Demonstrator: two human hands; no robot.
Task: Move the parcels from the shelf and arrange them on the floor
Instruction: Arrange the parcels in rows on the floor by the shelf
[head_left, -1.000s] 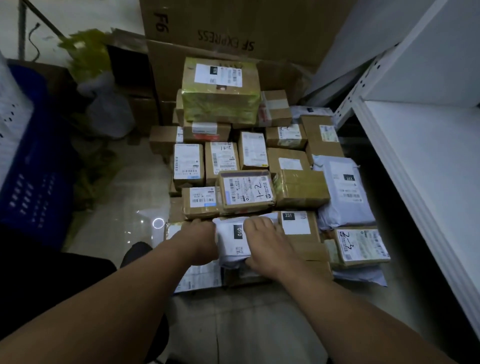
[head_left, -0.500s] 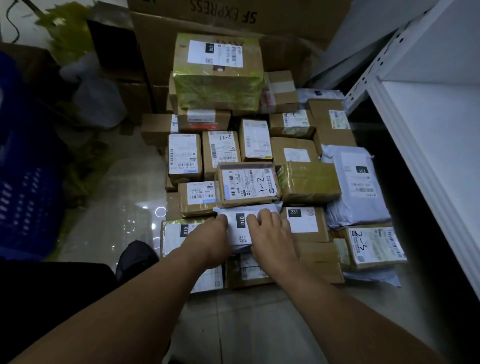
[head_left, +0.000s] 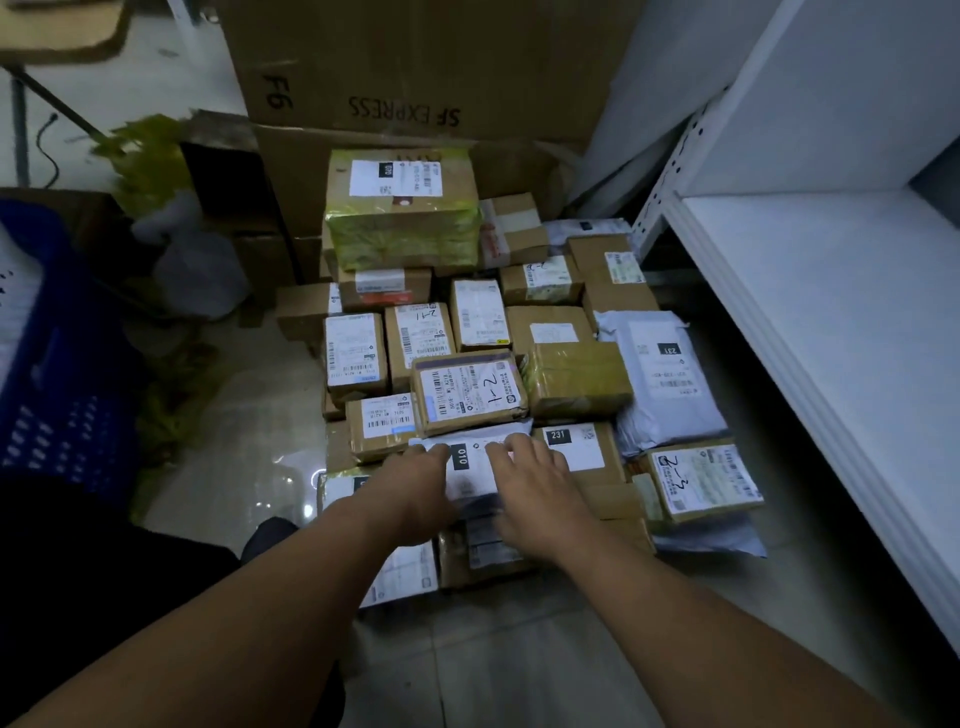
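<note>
A white soft parcel (head_left: 470, 465) with a black "010" tag lies on top of the pile of parcels on the floor. My left hand (head_left: 415, 493) rests on its left side and my right hand (head_left: 535, 491) on its right side, both palms down with fingers spread flat. Just beyond it sits a brown box marked "1-2" (head_left: 470, 392). To its right lies a brown box tagged "231" (head_left: 579, 452). The white shelf (head_left: 831, 338) on the right shows no parcels on its visible board.
Several brown boxes and grey mailer bags (head_left: 660, 379) fill the floor up to a large SF Express carton (head_left: 415, 62). A yellow-taped box (head_left: 400, 208) tops the back stack. A blue crate (head_left: 57, 353) stands at left. Bare tiled floor (head_left: 244, 415) lies left of the pile.
Both hands have slid the white parcel a little forward onto the pile and flattened on it. The camera has tilted up slightly.
</note>
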